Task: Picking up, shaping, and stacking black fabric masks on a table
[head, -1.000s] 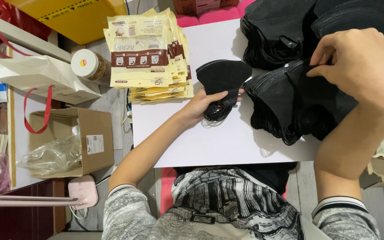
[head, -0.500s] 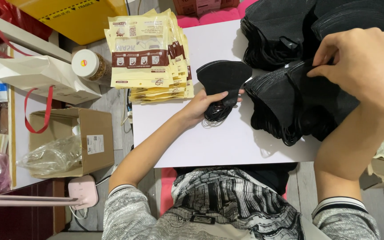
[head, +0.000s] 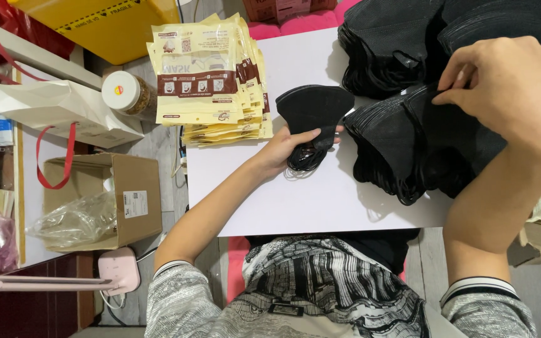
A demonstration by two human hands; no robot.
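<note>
My left hand (head: 287, 148) rests on the white table (head: 320, 200) and grips a small stack of folded black face masks (head: 311, 116) with their ear loops bunched under my fingers. My right hand (head: 508, 87) lies on a large pile of black masks (head: 402, 144) at the right, fingertips pinching the edge of the top mask. Another heap of black masks (head: 396, 44) sits behind it at the far edge. A stack of cream and brown flat pouches (head: 208, 81) lies on the table's far left corner, just left of the held masks.
Left of the table a brown cardboard box (head: 129, 200) holds clear plastic bags. A white paper bag with red handles (head: 64, 112) and a jar with a white lid (head: 123, 92) lie beyond it. A yellow box (head: 108, 25) stands at the far left. A pink stand (head: 117, 272) is near me.
</note>
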